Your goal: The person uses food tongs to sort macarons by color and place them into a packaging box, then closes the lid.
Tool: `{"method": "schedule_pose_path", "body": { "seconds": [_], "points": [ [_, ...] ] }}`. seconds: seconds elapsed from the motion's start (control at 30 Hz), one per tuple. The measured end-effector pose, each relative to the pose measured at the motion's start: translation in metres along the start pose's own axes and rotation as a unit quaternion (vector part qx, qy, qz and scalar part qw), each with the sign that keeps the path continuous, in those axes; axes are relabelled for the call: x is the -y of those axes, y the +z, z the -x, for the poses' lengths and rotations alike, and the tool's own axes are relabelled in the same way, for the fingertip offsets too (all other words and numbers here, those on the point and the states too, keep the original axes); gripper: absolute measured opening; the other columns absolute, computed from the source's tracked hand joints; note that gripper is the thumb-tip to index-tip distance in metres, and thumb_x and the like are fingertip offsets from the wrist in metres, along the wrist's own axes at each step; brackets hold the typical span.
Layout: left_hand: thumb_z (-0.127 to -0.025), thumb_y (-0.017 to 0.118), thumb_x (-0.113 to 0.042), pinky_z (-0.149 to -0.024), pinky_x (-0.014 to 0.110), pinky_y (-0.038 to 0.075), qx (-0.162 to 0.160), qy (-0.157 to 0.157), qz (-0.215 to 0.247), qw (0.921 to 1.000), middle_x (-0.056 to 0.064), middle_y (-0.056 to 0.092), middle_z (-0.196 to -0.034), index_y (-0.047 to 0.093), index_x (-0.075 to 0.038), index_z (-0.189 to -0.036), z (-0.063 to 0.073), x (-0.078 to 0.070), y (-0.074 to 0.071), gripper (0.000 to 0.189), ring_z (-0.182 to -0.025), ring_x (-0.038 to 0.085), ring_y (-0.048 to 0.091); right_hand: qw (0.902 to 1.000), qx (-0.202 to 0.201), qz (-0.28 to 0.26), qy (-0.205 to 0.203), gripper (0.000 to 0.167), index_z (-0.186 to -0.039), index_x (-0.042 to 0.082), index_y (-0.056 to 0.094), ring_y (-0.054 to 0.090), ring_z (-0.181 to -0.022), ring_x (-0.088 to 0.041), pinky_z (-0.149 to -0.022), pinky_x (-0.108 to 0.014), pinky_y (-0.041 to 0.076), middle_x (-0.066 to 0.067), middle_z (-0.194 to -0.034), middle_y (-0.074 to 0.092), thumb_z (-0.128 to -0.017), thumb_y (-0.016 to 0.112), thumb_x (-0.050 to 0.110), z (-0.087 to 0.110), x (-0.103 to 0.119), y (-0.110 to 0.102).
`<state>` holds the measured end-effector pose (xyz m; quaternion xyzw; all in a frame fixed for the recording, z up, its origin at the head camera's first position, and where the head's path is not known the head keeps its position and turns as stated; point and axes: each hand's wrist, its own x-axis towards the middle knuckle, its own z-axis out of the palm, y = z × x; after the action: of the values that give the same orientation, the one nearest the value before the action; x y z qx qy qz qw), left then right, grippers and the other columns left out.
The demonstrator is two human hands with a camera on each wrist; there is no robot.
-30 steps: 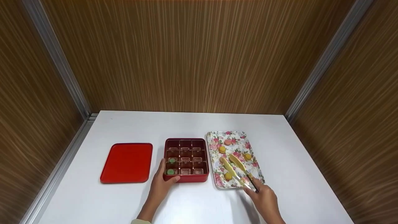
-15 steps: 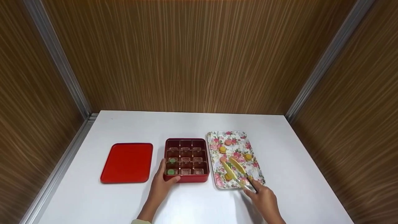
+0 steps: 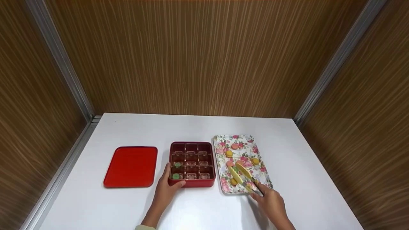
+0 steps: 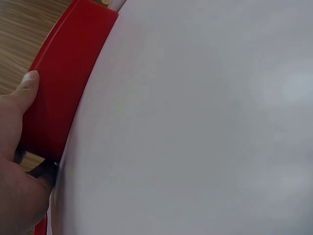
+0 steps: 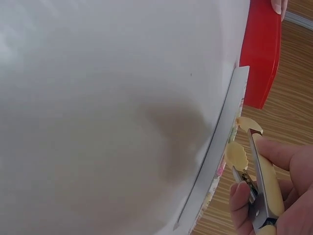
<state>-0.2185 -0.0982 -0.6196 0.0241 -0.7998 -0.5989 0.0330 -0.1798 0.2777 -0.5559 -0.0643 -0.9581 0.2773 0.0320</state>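
Observation:
In the head view my left hand grips the near left corner of a red box, thumb along its front wall. The box has a divided insert; two green macarons sit in its left column, in the near and middle compartments. My right hand holds tongs with yellow tips over a floral tray. Between the tips a green macaron shows, partly hidden. In the right wrist view the tongs lie between thumb and fingers, tips a little apart beyond the tray's edge.
Pink macarons and yellow macarons lie spread on the tray, right of the box. A red lid lies flat on the white table at left. Wood-patterned panels stand behind and at both sides.
The tongs have shifted slightly toward the front of the tray, and their tips now flank the green macaron. A pink macaron near the tips has come into clearer view. My left hand stays put.

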Motion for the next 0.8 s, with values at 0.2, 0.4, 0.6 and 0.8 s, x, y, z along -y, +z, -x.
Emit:
{"method": "schedule_pose_path", "body": {
  "seconds": [0.2,0.4,0.6,0.8],
  "points": [
    [-0.085,0.081,-0.037,-0.124,0.057,0.014,0.001,-0.001,0.001,1.0,0.015,0.014,-0.169,0.015,-0.016,-0.163,-0.0002,0.0007,-0.0012,0.105,-0.155,0.038,0.011,0.9999,0.009,0.009,-0.004,0.052,-0.132,-0.001,0.064,0.062,-0.119,-0.045,-0.096,-0.058,0.05,-0.025,-0.128,0.065,-0.086,0.079,0.019,-0.0015,0.0033,-0.0018],
    [-0.084,0.081,-0.039,-0.124,0.056,0.015,0.001,-0.007,0.002,1.0,0.015,0.014,-0.168,0.015,-0.017,-0.163,-0.0002,-0.0003,-0.0009,0.105,-0.155,0.038,0.011,0.9996,0.007,0.017,-0.022,0.052,-0.13,-0.003,0.064,0.064,-0.117,-0.045,-0.094,-0.057,0.052,-0.025,-0.127,0.065,-0.086,0.079,0.02,-0.0012,0.0032,-0.0035],
    [-0.084,0.081,-0.039,-0.124,0.056,0.015,0.0,-0.006,-0.003,1.0,0.015,0.015,-0.168,0.014,-0.017,-0.163,0.0002,-0.0009,-0.0004,0.106,-0.155,0.038,0.012,0.9996,0.004,0.01,-0.027,0.051,-0.129,-0.003,0.065,0.065,-0.116,-0.043,-0.092,-0.056,0.053,-0.025,-0.126,0.066,-0.085,0.08,0.02,-0.0012,0.0021,-0.0031],
    [-0.083,0.081,-0.039,-0.124,0.055,0.016,-0.004,0.001,-0.005,1.0,0.015,0.016,-0.168,0.016,-0.014,-0.163,-0.0001,-0.0004,-0.001,0.106,-0.155,0.038,0.013,0.9996,0.002,0.008,-0.027,0.051,-0.129,-0.002,0.065,0.065,-0.115,-0.044,-0.091,-0.056,0.053,-0.025,-0.124,0.067,-0.086,0.08,0.02,-0.0007,0.0018,-0.0026]
  ]
}}
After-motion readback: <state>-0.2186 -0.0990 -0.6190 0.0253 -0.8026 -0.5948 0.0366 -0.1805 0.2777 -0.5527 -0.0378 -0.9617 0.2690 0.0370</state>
